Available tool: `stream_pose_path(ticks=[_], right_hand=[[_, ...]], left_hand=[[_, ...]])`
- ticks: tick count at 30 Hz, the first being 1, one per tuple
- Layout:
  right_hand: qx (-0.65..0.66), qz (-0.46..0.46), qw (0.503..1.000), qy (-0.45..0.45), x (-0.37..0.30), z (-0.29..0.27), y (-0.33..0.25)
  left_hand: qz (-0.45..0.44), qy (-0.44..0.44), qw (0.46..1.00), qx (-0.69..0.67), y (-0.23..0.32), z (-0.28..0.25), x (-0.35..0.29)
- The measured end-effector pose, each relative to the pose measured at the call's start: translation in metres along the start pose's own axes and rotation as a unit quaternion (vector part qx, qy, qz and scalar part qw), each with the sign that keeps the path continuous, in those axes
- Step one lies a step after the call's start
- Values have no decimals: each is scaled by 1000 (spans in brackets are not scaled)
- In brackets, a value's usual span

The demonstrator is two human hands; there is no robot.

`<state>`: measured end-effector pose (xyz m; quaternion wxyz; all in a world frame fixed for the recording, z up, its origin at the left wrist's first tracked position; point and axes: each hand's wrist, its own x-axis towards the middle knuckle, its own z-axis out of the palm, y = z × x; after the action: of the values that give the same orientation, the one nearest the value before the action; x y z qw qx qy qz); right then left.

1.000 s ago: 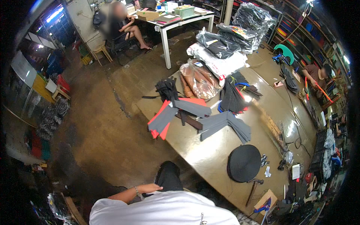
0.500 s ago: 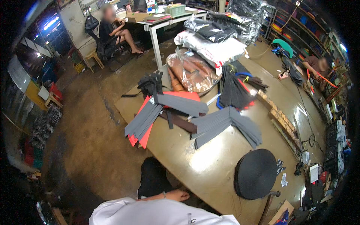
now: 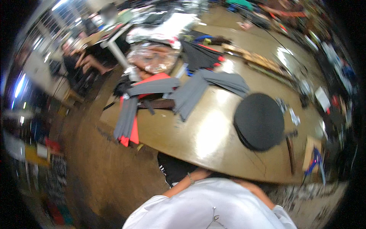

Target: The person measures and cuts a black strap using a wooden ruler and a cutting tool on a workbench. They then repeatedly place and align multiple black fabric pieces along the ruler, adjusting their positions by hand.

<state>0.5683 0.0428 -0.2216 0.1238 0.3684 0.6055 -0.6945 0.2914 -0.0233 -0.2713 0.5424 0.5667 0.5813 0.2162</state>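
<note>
The thick round black roll [image 3: 260,121] lies flat on the worktop [image 3: 171,139], in from the near edge, with a hammer-like tool [image 3: 291,152] just beside it. I'd guess it is dense and fairly heavy, a little soft on the surface, neither fragile nor slippery; both palms round the rim with fingers underneath looks the safest hold, since the middle could drop out if it is loosely wound. The left hand [image 3: 201,175] is by the worktop's near edge, its fingers hidden from me, and the right hand [image 3: 242,183] is a blur beside the white shirt [image 3: 206,202]; I can't tell whether either is spread or closed. As for writing, the white bag [image 3: 167,28] at the far end carries red print, the shirt a small dark mark, the black trouser leg [image 3: 176,168] white marks, all too smeared to read
</note>
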Motion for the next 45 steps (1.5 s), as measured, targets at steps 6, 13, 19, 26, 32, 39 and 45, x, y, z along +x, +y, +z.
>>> stream_pose_path(ticks=[6,13,19,26,32,39,45], right_hand=[[113,174,864,458,-151,88,70],[223,197,800,521,-128,146,107],[183,204,759,591,-122,160,131],[103,189,847,486,-115,50,87],[-65,138,920,361,-114,-28,-11],[-138,92,951,262,-114,-32,-103],[-161,111,959,203,-123,-22,-141]], left_hand=[[89,-294,951,25,96,-6,-17],[71,-172,950,-253,173,-91,-32],[76,212,956,-190,198,-96,68],[121,349,927,-58,195,-93,98],[240,321,843,-358,217,-80,84],[244,455,835,-190,235,-132,38],[336,433,831,96,248,-191,-33]])
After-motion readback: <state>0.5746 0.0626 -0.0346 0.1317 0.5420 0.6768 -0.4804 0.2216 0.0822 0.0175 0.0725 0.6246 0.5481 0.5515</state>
